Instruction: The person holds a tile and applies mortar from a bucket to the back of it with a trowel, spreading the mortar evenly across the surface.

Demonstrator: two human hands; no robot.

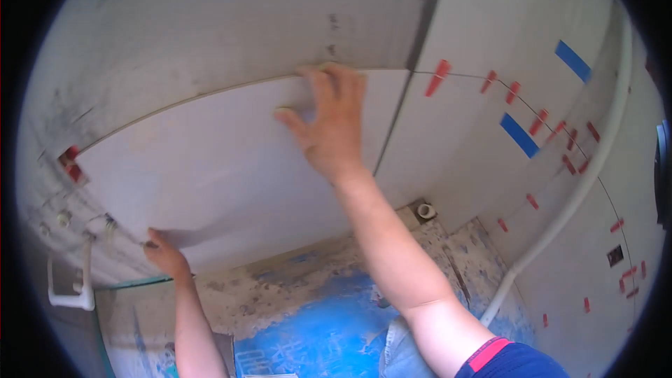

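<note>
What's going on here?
A person has both bare hands at a large white wall tile standing against the wall. The right hand is spread at its top edge; the left hand is at its lower left edge. Bare grey wall shows above it, and red tile-levelling wedges line seams in the tiling to the right.

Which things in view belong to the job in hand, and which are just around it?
In the job:
large white panel
left hand at its lower-left edge
right hand at its top edge
red clips along wall joints, probably

Apparently just around:
blue strips on the wall
long pale pipe
white U-shaped pipe at left
</note>
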